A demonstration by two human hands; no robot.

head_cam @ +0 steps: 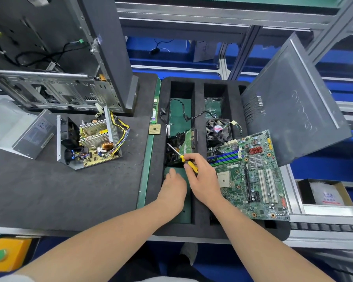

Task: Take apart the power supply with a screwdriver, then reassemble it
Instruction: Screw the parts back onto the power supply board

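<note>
Power supply [90, 141] lies open; right of it, right hand [202, 180] grips the screwdriver [182, 159], left hand [174, 186] unclear; better carry it back tip-down.

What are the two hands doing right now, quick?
Left hand: reaching into the foam tray; cannot tell.
Right hand: holding the yellow screwdriver.

View: a single wide-angle camera worn on the person's head.
Position: above the near edge of the workbench [49, 190], with both forearms reaching in from the bottom of the frame.
Facing: forward and steeply down; straight rails bow toward the frame's edges.
Centre: foam tray [200, 220], with the left hand [172, 186] and the right hand [204, 178] gripping the screwdriver [182, 158].
Nearness: tray within arm's reach; opened power supply [90, 141] left of centre, farther off.
Edges: computer case [49, 47] top left, a shoe [189, 253] at the bottom.
</note>
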